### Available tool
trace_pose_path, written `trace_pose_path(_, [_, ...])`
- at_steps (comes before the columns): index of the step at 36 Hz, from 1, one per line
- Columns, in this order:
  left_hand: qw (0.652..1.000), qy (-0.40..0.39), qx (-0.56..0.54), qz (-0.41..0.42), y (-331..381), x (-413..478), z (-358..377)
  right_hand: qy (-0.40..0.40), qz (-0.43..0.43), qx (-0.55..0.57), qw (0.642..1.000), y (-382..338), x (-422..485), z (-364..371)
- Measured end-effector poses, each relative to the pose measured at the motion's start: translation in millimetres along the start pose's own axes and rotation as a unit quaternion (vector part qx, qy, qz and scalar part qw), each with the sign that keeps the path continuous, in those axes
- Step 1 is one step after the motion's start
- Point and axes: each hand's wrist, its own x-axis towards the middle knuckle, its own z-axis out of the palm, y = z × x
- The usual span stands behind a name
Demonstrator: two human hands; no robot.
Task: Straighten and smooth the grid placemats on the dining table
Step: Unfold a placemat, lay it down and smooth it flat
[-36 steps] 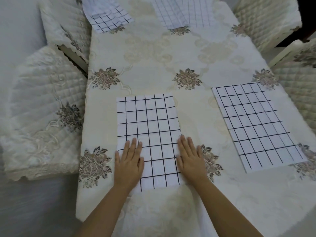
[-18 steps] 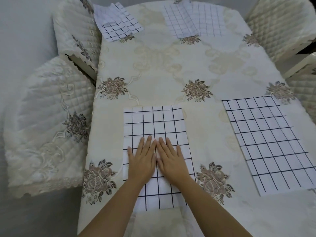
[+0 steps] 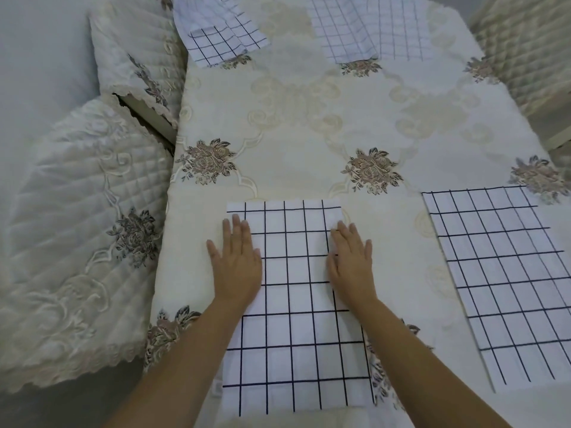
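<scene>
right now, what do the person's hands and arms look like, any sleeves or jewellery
Both the left hand and right hand are bare: no gloves, rings or watch show. The forearms are bare too, with no sleeve in view.

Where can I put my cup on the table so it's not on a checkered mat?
The big bare middle of the tablecloth, between the rumpled far-left mat, the far-middle mat and the two near ones. Also the strip between the near mat and the right mat. Crowded: the near mat, where the left hand and right hand press flat.
</scene>
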Motion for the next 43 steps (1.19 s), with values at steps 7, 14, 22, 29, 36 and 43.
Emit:
trace_pose_path(7, [0.990, -0.052, -0.013, 0.131, 43.6, 12.8, 2.4, -0.113, -0.122, -0.008, 0.986, -50.0, 24.9, 30.3])
trace_pose_path(14, [0.998, -0.030, -0.011, 0.058, 19.4, 34.1, -5.2, -0.085, -0.101, -0.116, 0.984, -15.8, 49.7, 23.6])
trace_pose_path(22, [0.998, -0.018, -0.024, -0.061, -35.1, 53.4, -11.3, -0.070, 0.001, -0.152, 0.986, 23.8, 60.2, -4.5])
trace_pose_path(29, [0.994, 0.039, -0.043, -0.092, -23.5, 35.0, -17.1, -0.060, 0.040, -0.116, 0.991, 9.2, 50.4, -8.4])
trace_pose_path(36, [0.993, 0.035, -0.048, 0.103, 45.7, -31.1, 19.9, -0.041, -0.120, -0.174, 0.977, -38.9, -13.1, 39.0])
trace_pose_path(43, [0.997, 0.031, -0.038, 0.061, 36.5, -34.1, 18.8, -0.025, -0.083, -0.156, 0.984, -29.8, -15.3, 38.3])
